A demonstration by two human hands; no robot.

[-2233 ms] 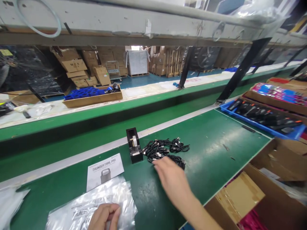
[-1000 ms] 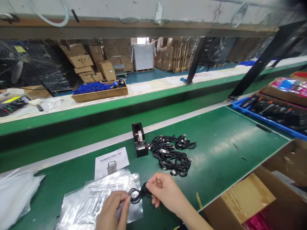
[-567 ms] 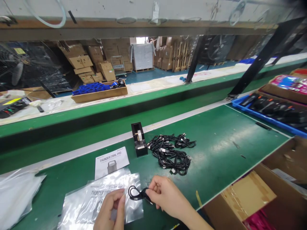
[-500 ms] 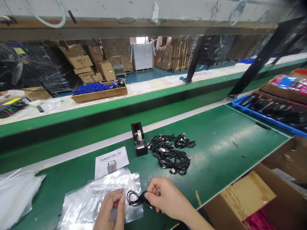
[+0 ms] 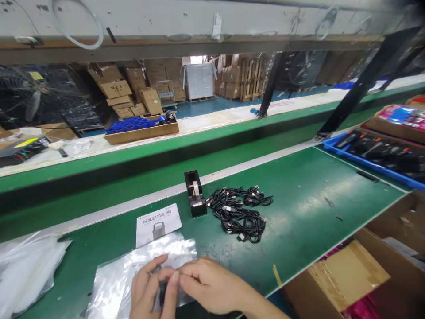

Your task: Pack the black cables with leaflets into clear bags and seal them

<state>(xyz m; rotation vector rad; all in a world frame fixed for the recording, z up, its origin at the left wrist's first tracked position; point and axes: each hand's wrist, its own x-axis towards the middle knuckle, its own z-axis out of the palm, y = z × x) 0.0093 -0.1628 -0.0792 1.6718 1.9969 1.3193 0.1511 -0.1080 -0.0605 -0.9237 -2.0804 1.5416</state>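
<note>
My left hand (image 5: 151, 285) and my right hand (image 5: 209, 283) meet at the fingertips over a clear plastic bag (image 5: 111, 283). Both are closed in a pinch. Between them is a black USB cable (image 5: 162, 293), mostly hidden by the fingers, with a dark part showing behind my left thumb. A printed leaflet (image 5: 146, 232) marked "Thunder Trail Pro" lies just beyond the bag. Past my right hand is a pile of coiled black cables (image 5: 232, 210), with a black tape dispenser (image 5: 195, 195) at its left.
White plastic bags (image 5: 26, 270) lie at the left on the green bench (image 5: 299, 199). A blue tray (image 5: 375, 161) of black items stands at the right, above open cardboard boxes (image 5: 352, 274). Along the raised ledge sits a carton (image 5: 142, 133) of blue parts.
My right hand has moved left with the cable to meet my left hand. The cable's loop, plain to see before, is now mostly covered by fingers. The view has shifted slightly.
</note>
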